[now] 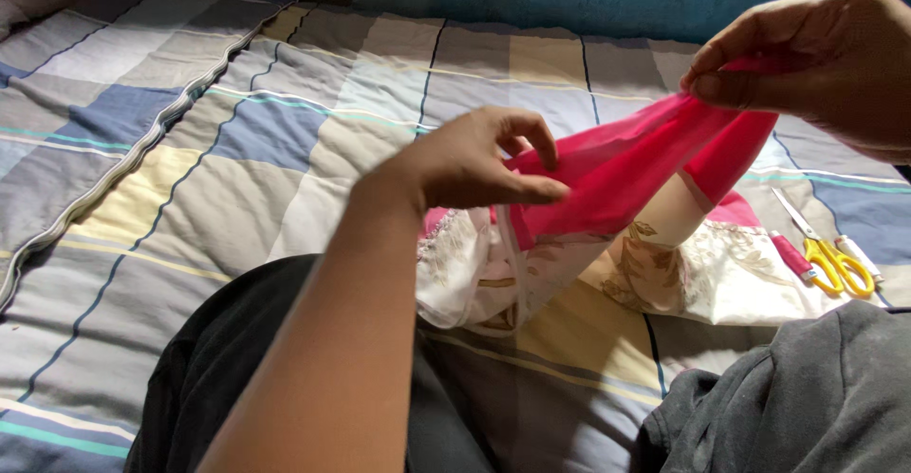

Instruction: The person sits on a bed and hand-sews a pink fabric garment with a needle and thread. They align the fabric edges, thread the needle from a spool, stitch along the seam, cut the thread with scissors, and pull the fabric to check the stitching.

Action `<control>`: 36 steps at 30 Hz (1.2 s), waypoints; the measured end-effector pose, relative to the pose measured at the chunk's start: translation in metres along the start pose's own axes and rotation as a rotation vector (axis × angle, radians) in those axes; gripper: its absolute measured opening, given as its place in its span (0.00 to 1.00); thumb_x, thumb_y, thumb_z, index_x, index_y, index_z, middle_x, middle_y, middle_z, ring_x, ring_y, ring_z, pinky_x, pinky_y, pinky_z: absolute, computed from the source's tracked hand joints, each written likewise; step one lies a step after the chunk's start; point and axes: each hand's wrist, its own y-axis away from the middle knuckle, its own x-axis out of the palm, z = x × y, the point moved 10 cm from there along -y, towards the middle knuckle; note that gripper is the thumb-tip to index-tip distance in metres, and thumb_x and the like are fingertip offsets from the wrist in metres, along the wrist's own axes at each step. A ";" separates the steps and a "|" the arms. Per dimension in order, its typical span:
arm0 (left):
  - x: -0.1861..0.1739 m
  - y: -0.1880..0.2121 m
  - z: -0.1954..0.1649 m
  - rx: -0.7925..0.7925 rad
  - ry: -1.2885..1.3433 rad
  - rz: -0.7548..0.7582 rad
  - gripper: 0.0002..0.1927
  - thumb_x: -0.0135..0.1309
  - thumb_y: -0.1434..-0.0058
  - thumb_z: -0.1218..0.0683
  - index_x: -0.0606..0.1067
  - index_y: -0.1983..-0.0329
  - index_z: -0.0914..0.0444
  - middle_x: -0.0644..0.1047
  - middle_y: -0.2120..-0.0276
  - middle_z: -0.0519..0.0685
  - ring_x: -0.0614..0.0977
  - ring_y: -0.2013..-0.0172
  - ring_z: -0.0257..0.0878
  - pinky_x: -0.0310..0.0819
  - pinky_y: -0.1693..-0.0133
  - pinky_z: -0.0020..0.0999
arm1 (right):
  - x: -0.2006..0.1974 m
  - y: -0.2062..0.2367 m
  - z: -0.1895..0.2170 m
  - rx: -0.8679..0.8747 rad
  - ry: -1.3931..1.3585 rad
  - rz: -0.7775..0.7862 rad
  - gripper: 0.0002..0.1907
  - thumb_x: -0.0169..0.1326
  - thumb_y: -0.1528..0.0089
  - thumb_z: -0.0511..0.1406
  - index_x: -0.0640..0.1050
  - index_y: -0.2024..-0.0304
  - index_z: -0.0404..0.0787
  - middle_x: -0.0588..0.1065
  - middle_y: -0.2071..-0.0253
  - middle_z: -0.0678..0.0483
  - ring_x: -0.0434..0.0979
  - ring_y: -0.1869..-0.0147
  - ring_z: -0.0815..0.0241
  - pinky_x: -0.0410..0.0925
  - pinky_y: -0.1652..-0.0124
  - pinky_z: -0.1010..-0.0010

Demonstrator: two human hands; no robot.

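One pink cloth (pixel 626 165) was stretched between the two hands, its long axis running from about eight o'clock up to two o'clock across the middle of the view. The left hand (pixel 474 160) sat at the lower end, near the centre of the picture, its thumb and fingers closed in a pinch on the folded pink edge. The right hand (pixel 816 55) was raised at two o'clock, fingers pressed together on the upper end of the same strip, so the fabric was held taut and clear of the bed. Each hand already gripped its own end; the left hand lay nearer the camera and lower, the right farther and higher. Below the pink strip, toward five o'clock, hung and lay a cream floral cloth (pixel 721 274), apparently joined to the pink one, resting on the checked quilt (pixel 190 169) that covered the bed. At four o'clock from the left hand, well apart from both hands, lay one pair of yellow-handled scissors (pixel 830 255), with one pink thread spool (pixel 790 255) just beside it on its left and one small whitish tube-like thing, too small to identify, on its right. Dark clothing filled the bottom of the view.
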 end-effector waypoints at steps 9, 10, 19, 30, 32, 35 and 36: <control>0.018 -0.007 0.001 -0.038 -0.363 -0.284 0.19 0.60 0.52 0.60 0.71 0.57 0.54 0.82 0.58 0.42 0.84 0.53 0.40 0.71 0.44 0.41 | 0.014 0.016 -0.033 0.295 -0.093 0.067 0.12 0.56 0.39 0.30 0.81 0.54 0.33 0.83 0.58 0.43 0.86 0.52 0.52 0.75 0.49 0.58; 0.016 -0.007 0.002 -0.034 -0.369 -0.296 0.19 0.58 0.53 0.61 0.71 0.57 0.54 0.82 0.57 0.43 0.83 0.53 0.40 0.74 0.47 0.39 | 0.016 0.020 -0.041 0.332 -0.114 0.063 0.12 0.56 0.39 0.30 0.81 0.54 0.33 0.83 0.58 0.42 0.85 0.52 0.51 0.75 0.49 0.57; 0.018 -0.014 0.032 -0.021 -0.147 -0.246 0.06 0.58 0.46 0.56 0.78 0.65 0.61 0.81 0.71 0.46 0.82 0.67 0.37 0.77 0.60 0.32 | 0.034 0.040 -0.104 0.479 -0.310 0.035 0.13 0.56 0.39 0.31 0.82 0.53 0.33 0.83 0.58 0.41 0.85 0.54 0.49 0.77 0.51 0.55; 0.010 -0.034 0.064 0.106 0.571 -0.228 0.08 0.60 0.45 0.61 0.70 0.71 0.61 0.73 0.73 0.41 0.72 0.71 0.29 0.70 0.67 0.25 | 0.051 0.052 -0.128 0.446 -0.416 0.086 0.11 0.56 0.38 0.31 0.79 0.52 0.35 0.82 0.59 0.45 0.82 0.54 0.57 0.76 0.51 0.62; 0.005 -0.030 0.070 0.088 0.634 -0.218 0.12 0.61 0.45 0.63 0.67 0.70 0.61 0.72 0.73 0.42 0.71 0.71 0.30 0.70 0.67 0.27 | 0.051 0.045 -0.120 0.404 -0.432 0.086 0.11 0.55 0.37 0.31 0.78 0.52 0.36 0.81 0.59 0.46 0.81 0.54 0.58 0.76 0.53 0.62; 0.021 -0.023 0.107 -0.294 0.479 -0.106 0.13 0.59 0.53 0.65 0.71 0.65 0.62 0.76 0.72 0.48 0.78 0.71 0.36 0.76 0.67 0.32 | 0.058 0.033 -0.097 0.317 -0.424 0.131 0.10 0.55 0.38 0.31 0.77 0.53 0.37 0.81 0.59 0.48 0.80 0.54 0.60 0.75 0.52 0.64; 0.024 -0.022 0.108 -0.306 0.327 -0.068 0.14 0.58 0.52 0.64 0.71 0.63 0.62 0.77 0.69 0.49 0.79 0.69 0.37 0.77 0.65 0.32 | 0.062 0.032 -0.091 0.309 -0.412 0.151 0.10 0.55 0.37 0.31 0.78 0.54 0.36 0.81 0.60 0.48 0.80 0.55 0.60 0.75 0.52 0.64</control>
